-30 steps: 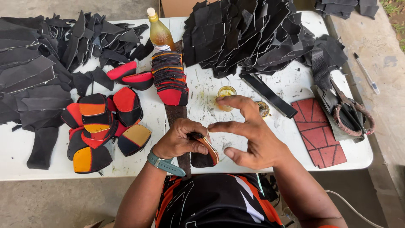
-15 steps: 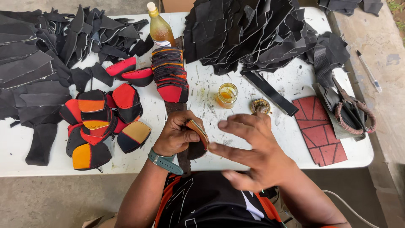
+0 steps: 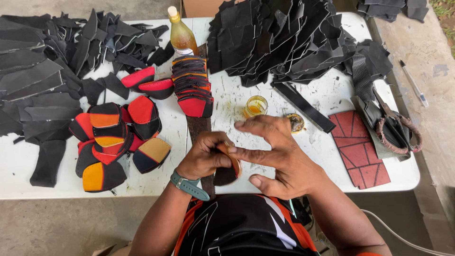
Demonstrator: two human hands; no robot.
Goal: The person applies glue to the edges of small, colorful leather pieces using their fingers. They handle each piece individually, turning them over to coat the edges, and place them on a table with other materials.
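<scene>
My left hand (image 3: 204,156) grips a small dark leather piece (image 3: 226,174) with an orange edge, held just above the table's near edge. My right hand (image 3: 279,154) lies flat over it, fingers spread, with one fingertip pressing on the piece's top. A small glass of yellow liquid (image 3: 256,105) and a round open tin (image 3: 296,122) stand just beyond my hands. A dark leather strip (image 3: 199,128) runs along the table under my left hand.
Finished red, orange and black pouches (image 3: 111,137) lie in a heap at left, with a stacked row (image 3: 192,87) ahead. Piles of black leather scraps (image 3: 284,38) cover the back of the white table (image 3: 407,175). A bottle (image 3: 181,35), a red pattern piece (image 3: 359,147) and shears (image 3: 393,125) are also there.
My right hand has come back from the small glass and tin to the held piece and now rubs a finger across it. My left hand turned the piece slightly.
</scene>
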